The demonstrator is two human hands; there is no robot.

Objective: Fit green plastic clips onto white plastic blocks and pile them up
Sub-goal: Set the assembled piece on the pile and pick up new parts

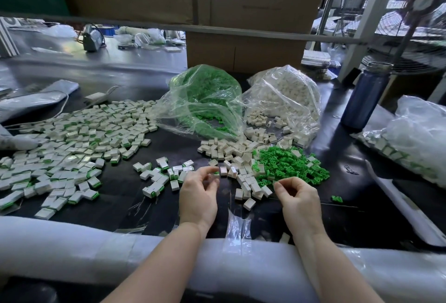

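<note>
The left hand hovered with fingers loosely curled, holding nothing, the loose white blocks just beyond its fingertips. The right hand, perhaps pinching something small, sat at the near edge of the green clips, on the black table.

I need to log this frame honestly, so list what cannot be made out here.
All in the head view:
- Left hand: curled fingers hide whether they pinch a white block.
- Right hand: fingertips at the loose green clips; too small to tell if one is pinched.
- Bag of green clips: crinkled plastic blurs single clips.
- Bag at right: cut off by the frame edge.
- Fan: blurred.
</note>
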